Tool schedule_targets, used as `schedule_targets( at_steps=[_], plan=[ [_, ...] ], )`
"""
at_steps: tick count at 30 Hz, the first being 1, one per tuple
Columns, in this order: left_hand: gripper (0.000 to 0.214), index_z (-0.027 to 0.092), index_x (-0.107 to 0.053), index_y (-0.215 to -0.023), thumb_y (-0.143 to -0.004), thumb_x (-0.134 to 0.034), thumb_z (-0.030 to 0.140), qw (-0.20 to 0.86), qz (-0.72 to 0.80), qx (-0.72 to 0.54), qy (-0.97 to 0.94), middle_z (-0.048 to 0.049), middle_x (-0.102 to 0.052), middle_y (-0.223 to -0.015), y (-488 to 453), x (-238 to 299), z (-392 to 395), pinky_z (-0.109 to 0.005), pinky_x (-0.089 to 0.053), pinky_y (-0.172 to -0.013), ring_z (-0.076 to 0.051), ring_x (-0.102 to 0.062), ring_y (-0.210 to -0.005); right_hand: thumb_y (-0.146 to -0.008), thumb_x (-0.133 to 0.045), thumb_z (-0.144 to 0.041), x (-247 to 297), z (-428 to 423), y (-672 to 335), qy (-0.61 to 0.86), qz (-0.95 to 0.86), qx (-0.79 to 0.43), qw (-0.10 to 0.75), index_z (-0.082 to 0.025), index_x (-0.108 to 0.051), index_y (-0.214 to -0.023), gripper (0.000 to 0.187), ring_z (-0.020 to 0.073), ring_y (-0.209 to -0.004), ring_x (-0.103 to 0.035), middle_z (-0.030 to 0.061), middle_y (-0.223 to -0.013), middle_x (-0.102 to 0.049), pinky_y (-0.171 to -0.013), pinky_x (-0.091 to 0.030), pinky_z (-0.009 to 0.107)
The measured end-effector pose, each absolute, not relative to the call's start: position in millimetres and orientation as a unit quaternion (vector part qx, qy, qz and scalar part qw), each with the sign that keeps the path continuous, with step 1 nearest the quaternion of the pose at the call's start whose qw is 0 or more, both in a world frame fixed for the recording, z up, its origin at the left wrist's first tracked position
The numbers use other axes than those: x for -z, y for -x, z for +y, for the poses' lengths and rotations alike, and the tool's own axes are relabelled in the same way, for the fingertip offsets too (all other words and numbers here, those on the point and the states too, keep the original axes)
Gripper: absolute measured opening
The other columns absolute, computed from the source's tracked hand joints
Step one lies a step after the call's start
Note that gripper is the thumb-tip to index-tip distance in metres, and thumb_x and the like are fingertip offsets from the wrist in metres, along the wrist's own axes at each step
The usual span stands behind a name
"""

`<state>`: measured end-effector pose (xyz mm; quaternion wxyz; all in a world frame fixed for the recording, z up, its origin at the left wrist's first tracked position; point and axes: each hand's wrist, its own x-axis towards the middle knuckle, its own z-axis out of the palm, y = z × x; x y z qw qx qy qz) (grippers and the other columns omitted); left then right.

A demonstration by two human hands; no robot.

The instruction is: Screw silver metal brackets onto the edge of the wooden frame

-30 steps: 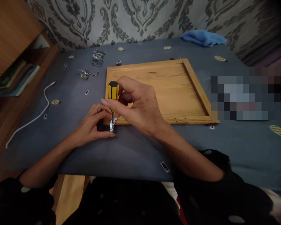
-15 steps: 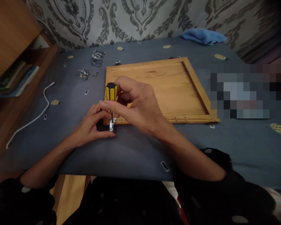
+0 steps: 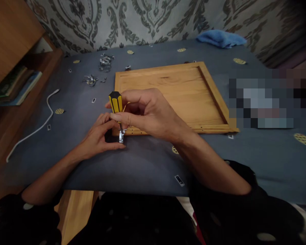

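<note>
My right hand (image 3: 148,114) grips the yellow and black handle of a screwdriver (image 3: 115,102). The shaft points down, tilted a little, with its tip at a shiny metal hinge (image 3: 121,136). This hinge sits at the near left corner of a wooden door panel (image 3: 163,90), against its front edge. With thumb and fingers around the hinge, my left hand (image 3: 98,137) steadies it. Any screw under the tip is too small to make out. Several small dark holes run along the panel's near edge.
Behind the panel's left side lie more metal hinges (image 3: 105,63) and a pile of small hardware (image 3: 90,80). A white cable (image 3: 51,109) curves on the left, beside a shelf with books (image 3: 22,90). A blue cloth (image 3: 221,38) lies at the back right.
The screwdriver's handle has tipped to the left, and my right hand has shifted with it, its fingers turned around the handle. My left hand and the hinge have stayed in place.
</note>
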<state>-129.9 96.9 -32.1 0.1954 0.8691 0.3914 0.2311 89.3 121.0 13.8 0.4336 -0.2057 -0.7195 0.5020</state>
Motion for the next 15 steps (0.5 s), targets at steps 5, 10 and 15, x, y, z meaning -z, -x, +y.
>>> schedule_targets(
  at_steps=[5, 10, 15],
  plan=[
    [0.05, 0.025, -0.068, -0.109, -0.083, -0.07, 0.067, 0.21, 0.395, -0.232, -0.863, -0.0072, -0.062, -0.117, 130, 34, 97, -0.046, -0.05, -0.095, -0.029, -0.056, -0.113, -0.089, -0.074, -0.046, -13, 118, -84, 0.267, -0.732, -0.416, 0.468, -0.021, -0.053, -0.072, 0.037, 0.0113, -0.068, -0.055, -0.0025, -0.072, -0.055, -0.06, -0.051, 0.024],
    [0.056, 0.027, -0.066, -0.121, -0.081, -0.075, 0.065, 0.217, 0.41, -0.226, -0.856, -0.0071, -0.064, -0.122, 133, 38, 98, -0.047, -0.051, -0.098, -0.03, -0.058, -0.114, -0.089, -0.075, -0.04, -10, 113, -78, 0.313, -0.743, -0.313, 0.502, -0.022, -0.045, -0.07, 0.039, 0.011, -0.066, -0.052, -0.0038, -0.071, -0.052, -0.063, -0.05, 0.026],
    [0.061, 0.023, -0.064, -0.126, -0.083, -0.072, 0.066, 0.236, 0.412, -0.221, -0.852, -0.0082, -0.064, -0.118, 133, 39, 97, -0.048, -0.051, -0.097, -0.03, -0.059, -0.112, -0.091, -0.073, -0.039, 0, 109, -72, 0.284, -0.744, -0.221, 0.563, -0.024, -0.044, -0.071, 0.038, 0.0104, -0.059, -0.048, -0.0053, -0.068, -0.05, -0.064, -0.05, 0.028]
  ],
)
